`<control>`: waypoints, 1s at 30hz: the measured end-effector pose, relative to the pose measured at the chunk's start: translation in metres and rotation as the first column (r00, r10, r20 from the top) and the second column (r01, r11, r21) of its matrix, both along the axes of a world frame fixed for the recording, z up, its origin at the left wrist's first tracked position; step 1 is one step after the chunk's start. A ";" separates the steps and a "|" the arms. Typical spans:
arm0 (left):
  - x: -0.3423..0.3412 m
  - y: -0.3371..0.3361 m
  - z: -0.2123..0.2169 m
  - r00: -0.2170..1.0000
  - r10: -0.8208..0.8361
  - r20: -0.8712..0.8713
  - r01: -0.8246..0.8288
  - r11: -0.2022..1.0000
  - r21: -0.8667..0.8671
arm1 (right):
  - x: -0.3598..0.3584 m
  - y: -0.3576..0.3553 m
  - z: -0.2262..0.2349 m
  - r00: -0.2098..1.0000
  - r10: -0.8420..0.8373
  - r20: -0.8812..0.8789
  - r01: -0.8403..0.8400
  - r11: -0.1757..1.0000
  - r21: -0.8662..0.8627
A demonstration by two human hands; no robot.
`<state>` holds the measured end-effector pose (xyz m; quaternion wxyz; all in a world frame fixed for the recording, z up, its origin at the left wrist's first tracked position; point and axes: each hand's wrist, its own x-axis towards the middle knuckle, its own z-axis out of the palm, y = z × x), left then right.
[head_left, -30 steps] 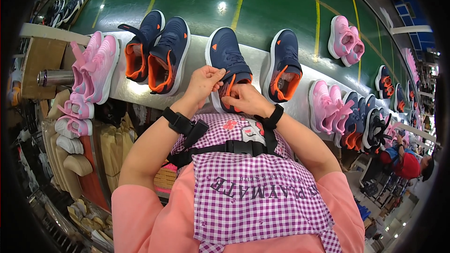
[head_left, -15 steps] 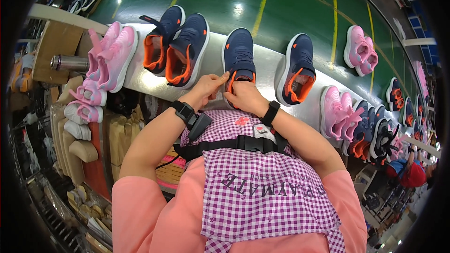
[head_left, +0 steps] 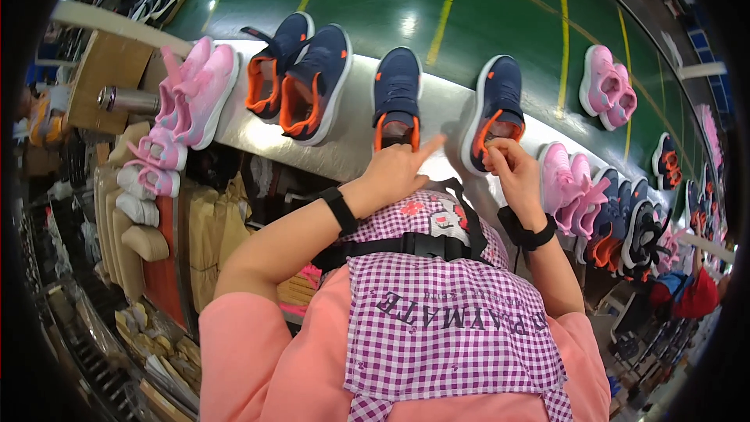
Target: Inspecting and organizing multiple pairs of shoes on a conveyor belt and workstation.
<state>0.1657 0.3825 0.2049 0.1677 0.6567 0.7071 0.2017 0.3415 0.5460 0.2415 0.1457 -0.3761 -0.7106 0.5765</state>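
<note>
A: Counting shoes at frame centre?
B: Four navy; left hand [head_left: 394, 172], finger extended, touches one navy shoe [head_left: 396, 98].
A: Right hand [head_left: 512, 172]?
B: Pinching the next shoe [head_left: 494, 105]'s heel.

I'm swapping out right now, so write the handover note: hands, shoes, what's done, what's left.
Left hand: holds nothing, forefinger out, just below the heel of the middle navy shoe, which stands alone on the steel shelf.
Right hand: fingers pinch at the orange-lined opening of the next navy shoe; how firmly, I cannot tell.
Along the shelf: a navy pair and a pink pair to the left, another pink pair to the right.
Done: the middle shoe looks set down. Left: probably the shoe under the right hand.
</note>
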 end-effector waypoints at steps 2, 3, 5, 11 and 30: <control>0.009 0.017 -0.013 0.974 0.223 0.049 -0.203 0.943 -0.262 | 0.016 0.004 -0.003 1.000 0.013 0.008 -0.013 1.000 0.025; 0.016 0.026 -0.010 0.984 0.175 0.029 -0.165 0.964 -0.210 | 0.024 0.007 -0.002 1.000 0.024 0.017 -0.025 0.997 0.069; 0.027 0.042 -0.007 0.992 0.119 0.038 -0.109 0.974 -0.198 | 0.033 0.005 0.003 0.997 0.057 0.055 -0.062 0.993 0.096; 0.058 0.103 -0.004 0.996 0.089 -0.027 -0.093 0.960 -0.265 | 0.058 0.010 -0.006 0.994 0.108 0.024 -0.110 0.986 0.128; 0.118 0.211 0.025 0.751 -0.611 0.248 0.533 0.784 0.318 | 0.142 0.080 0.053 0.891 -0.399 -0.217 0.444 0.867 0.226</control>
